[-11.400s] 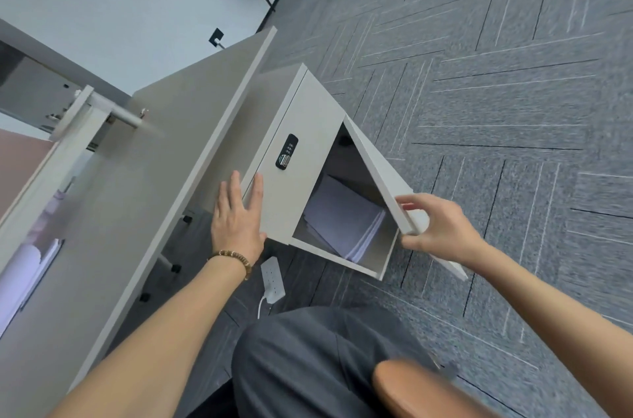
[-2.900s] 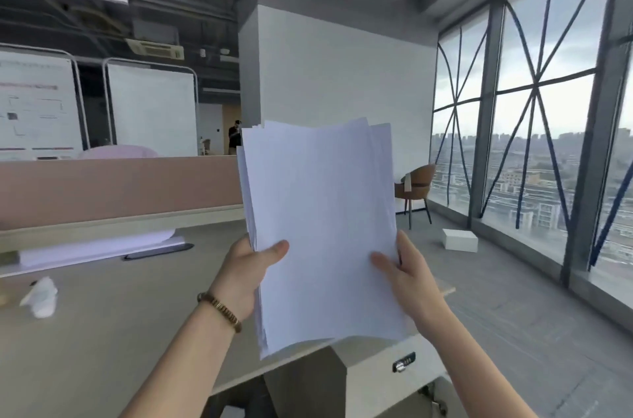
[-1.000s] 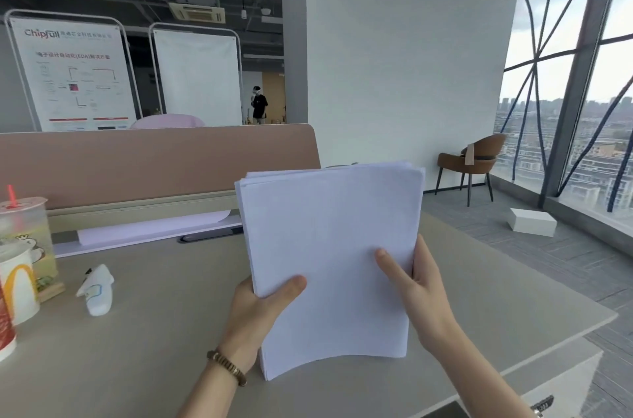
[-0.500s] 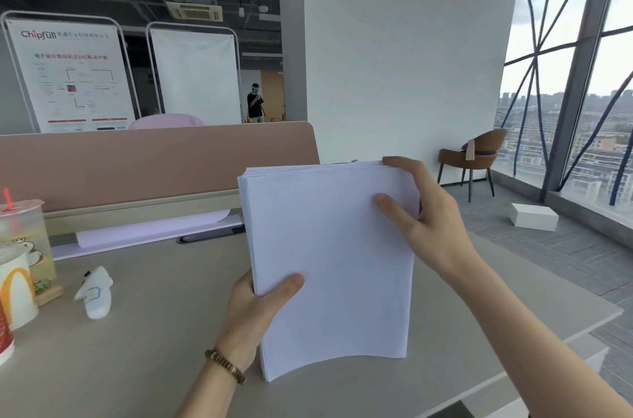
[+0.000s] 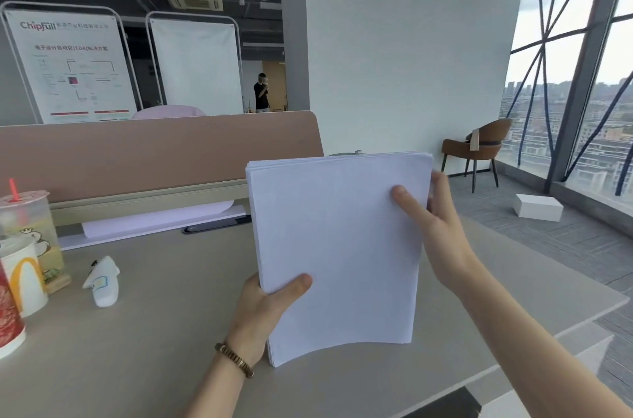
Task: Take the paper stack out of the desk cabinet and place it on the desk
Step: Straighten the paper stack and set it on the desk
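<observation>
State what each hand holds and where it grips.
Both hold the paper stack: the left hand pinches its lower left edge, the right hand its upper right edge.

Head view, forward across desk (image 5: 137,332)

I am counting one stack (image 5: 337,246), two hands, left (image 5: 263,311) and right (image 5: 435,229), three cups (image 5: 24,273), one wrapper (image 5: 102,280), two boards (image 5: 72,64), one chair (image 5: 479,150), one box (image 5: 537,207)

My left hand (image 5: 265,306) grips low at seven o'clock, thumb across the front; my right hand (image 5: 436,222) pinches high at two o'clock, forearm stretched out.
</observation>
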